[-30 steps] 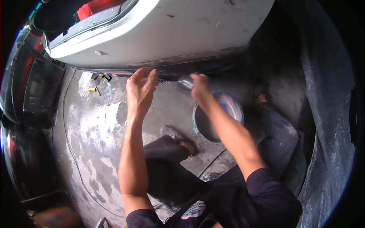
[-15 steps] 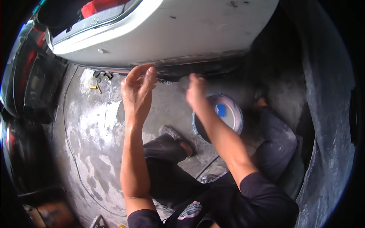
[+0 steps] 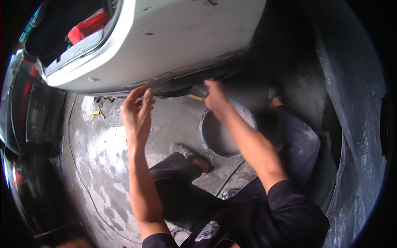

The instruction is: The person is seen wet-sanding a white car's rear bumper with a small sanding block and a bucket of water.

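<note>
My right hand [image 3: 216,98] grips a sanding block [image 3: 199,91], dark grey with a yellow edge, beside the dark lower edge of a white car body [image 3: 178,41]. Fingers wrap round the block's right end. My left hand [image 3: 137,109] is raised near the same lower edge, farther left. Its fingers curve with the thumb apart, and nothing shows in them; whether the fingertips touch the car is unclear. Below my right forearm stands a round bucket [image 3: 203,136] with greyish liquid [image 3: 221,134] in it, partly hidden by the arm.
Small yellow pieces [image 3: 99,113] lie on the wet, patchy floor at left. A thin hose or cable [image 3: 78,177] curves along the floor there. A dark vehicle [image 3: 37,115] stands at far left. Plastic sheeting [image 3: 351,124] hangs on the right. My feet flank the bucket.
The view has shifted, so the car sits farther left. The sanding block in my right hand shows clearly now, after a blur. A blue patch in the bucket no longer shows.
</note>
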Demonstrator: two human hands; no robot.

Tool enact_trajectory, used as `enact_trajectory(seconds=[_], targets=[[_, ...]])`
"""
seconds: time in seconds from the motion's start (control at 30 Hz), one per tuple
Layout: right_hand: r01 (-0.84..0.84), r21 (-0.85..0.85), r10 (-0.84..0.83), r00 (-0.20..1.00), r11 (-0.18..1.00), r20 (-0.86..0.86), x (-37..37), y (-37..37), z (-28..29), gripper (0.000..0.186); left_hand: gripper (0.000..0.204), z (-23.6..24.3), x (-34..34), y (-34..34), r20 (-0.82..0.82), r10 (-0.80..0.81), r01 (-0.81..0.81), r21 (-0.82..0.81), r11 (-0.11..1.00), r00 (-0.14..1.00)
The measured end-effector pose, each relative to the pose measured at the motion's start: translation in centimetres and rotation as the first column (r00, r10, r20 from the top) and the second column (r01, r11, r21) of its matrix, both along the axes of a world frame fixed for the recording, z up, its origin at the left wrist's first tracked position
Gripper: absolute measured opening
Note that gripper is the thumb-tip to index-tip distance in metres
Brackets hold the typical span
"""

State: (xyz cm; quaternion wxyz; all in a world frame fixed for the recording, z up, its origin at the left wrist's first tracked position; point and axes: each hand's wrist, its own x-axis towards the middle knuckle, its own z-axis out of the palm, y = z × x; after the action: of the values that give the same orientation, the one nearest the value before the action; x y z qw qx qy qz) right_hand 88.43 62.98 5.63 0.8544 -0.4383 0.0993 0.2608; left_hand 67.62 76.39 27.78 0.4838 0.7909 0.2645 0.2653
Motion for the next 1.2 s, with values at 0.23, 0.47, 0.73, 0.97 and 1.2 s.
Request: enact_trajectory(seconds=[0.23, 0.47, 0.73, 0.97, 1.2], targets=[[0.176, -0.322, -0.197, 0.98, 0.93, -0.034, -0.5, -1.4, 1.1, 0.023, 0.046, -1.2, 2.0, -0.4, -0.031, 0.004, -0.003, 0.017, 1.0, 1.0], [0.162, 0.327, -0.116, 0.981, 0.931, -0.156, 6.5, -8.3, 4.9, 0.022, 0.045, -1.2, -0.4, 1.4, -0.07, 0.002, -0.002, 0.002, 1.0, 0.998], [0.333, 0.237, -0.25, 0.914, 0.913, -0.321, 11.8, -10.5, 6.5, 0.008, 0.046, -0.1, 2.4, -1.5, -0.111, -0.048, 0.056, 0.07, 0.996, 0.993], [0.219, -0.119, -0.24, 0.947, 0.968, -0.213, 10.7, -10.5, 5.3, 0.009, 0.037, -1.7, 5.4, -4.9, -0.181, -0.154, 0.168, 0.066, 0.984, 0.971], [0.229, -0.105, -0.24, 0.965, 0.968, -0.103, 15.9, -13.9, 5.0, 0.017, 0.037, -3.1, 5.4, -3.7, -0.198, -0.188, 0.207, 0.077, 0.975, 0.962]])
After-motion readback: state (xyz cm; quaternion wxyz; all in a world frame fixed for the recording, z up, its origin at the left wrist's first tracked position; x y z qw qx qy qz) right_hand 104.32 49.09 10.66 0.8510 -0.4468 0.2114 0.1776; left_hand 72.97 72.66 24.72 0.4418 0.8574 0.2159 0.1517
